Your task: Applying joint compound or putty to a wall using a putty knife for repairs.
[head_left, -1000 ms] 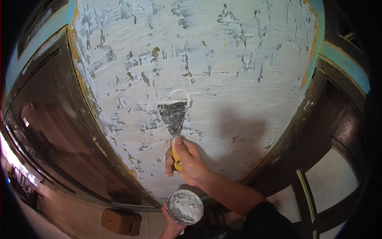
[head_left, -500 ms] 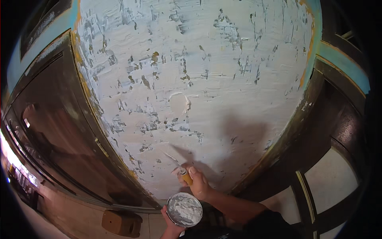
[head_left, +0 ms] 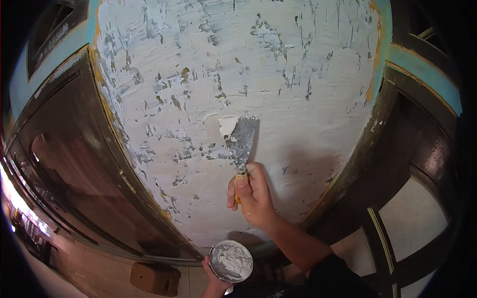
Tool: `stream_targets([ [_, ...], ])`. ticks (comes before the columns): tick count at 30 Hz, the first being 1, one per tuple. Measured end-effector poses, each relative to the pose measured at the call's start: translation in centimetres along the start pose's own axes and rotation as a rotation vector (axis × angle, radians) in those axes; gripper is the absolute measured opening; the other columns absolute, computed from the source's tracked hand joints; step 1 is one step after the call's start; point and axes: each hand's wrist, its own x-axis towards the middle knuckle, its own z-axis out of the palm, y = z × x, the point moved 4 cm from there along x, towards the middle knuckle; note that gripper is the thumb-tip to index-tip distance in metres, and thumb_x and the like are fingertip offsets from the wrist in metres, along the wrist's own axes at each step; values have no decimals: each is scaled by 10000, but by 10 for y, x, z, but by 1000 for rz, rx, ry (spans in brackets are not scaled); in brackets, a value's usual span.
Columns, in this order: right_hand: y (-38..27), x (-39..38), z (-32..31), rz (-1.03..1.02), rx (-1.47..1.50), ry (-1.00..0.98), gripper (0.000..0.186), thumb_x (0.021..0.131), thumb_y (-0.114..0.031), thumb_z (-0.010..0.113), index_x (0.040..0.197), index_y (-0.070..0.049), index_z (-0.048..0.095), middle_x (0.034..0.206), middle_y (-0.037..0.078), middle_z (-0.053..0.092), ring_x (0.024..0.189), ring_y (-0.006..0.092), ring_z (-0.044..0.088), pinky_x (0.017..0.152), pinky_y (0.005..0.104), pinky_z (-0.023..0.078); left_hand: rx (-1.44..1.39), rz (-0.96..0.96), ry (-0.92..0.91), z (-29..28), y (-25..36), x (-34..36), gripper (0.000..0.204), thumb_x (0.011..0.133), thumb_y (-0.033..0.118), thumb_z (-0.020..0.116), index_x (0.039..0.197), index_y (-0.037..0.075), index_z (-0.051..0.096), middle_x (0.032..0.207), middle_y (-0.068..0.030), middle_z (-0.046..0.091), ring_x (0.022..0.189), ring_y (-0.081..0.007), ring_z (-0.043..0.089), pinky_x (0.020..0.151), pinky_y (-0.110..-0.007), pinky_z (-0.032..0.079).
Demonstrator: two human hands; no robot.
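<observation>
My right hand [head_left: 253, 196] grips the yellow handle of a putty knife [head_left: 240, 141], its blade held up against the white, patchily coated wall [head_left: 298, 99] near a fresh pale patch. A lump of white putty [head_left: 227, 124] sits at the blade's upper left. Low in the view, my left hand [head_left: 216, 278] holds a round container [head_left: 231, 260] of white putty, tilted so that its inside faces up toward me.
Dark wooden doors [head_left: 57, 144] [head_left: 405, 129] flank the wall, with turquoise and orange-edged bands above. A brown plastic stool [head_left: 155, 278] stands on the tiled floor [head_left: 196, 280] at the lower left. Bright light shows at the far left edge.
My right hand dropped low with the blade angled away, then rose again and shifted right, putting the knife beside the fresh patch. My left hand with the container stays nearly in place.
</observation>
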Motion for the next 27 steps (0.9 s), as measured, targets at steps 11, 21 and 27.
stream_targets([
  [11,11,1,7,137,2,77,199,1020,-226,387,1098,-43,383,793,69,542,578,134,571,505,262,472,-12,1,50,-2,-2,-6,853,756,732,415,1321,97,490,1290,-146,543,1144,-372,528,960,-521,429],
  [21,29,-7,7,263,-14,120,247,1022,-254,390,1043,-18,457,780,67,563,616,164,620,524,271,503,6,13,30,-4,-3,-11,866,752,742,405,1334,104,476,1306,-149,531,1159,-378,517,966,-528,420],
  [27,53,-23,4,361,38,111,251,1018,-258,407,1073,-22,472,797,68,569,630,168,623,538,280,502,-25,29,36,-8,-2,-11,865,747,735,417,1322,92,486,1287,-152,544,1141,-379,531,957,-527,430],
])
